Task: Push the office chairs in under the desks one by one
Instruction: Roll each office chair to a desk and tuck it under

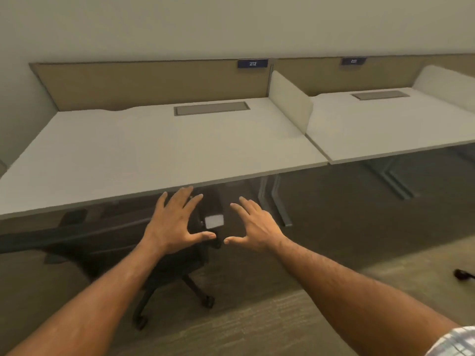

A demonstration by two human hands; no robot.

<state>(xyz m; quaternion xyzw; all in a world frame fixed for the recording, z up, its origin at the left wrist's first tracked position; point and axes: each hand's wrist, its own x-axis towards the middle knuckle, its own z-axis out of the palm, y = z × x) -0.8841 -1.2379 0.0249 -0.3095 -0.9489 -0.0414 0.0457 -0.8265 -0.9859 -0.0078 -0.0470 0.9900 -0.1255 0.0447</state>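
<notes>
A black office chair (180,263) sits tucked under the near white desk (144,155); its wheeled base and two castors stick out onto the carpet, and its back is mostly hidden behind my hands. A small white tag (214,221) shows on the chair's back. My left hand (174,222) hovers with fingers spread over the chair's back just below the desk edge. My right hand (253,223) is open beside it, a small gap between the two thumbs. Neither hand holds anything; whether they touch the chair I cannot tell.
A second white desk (390,124) stands to the right beyond a low divider panel (290,104), with grey metal legs (277,201) between them. Tan back panels carry dark number labels (252,63). A black castor (461,274) of another chair shows at the right edge.
</notes>
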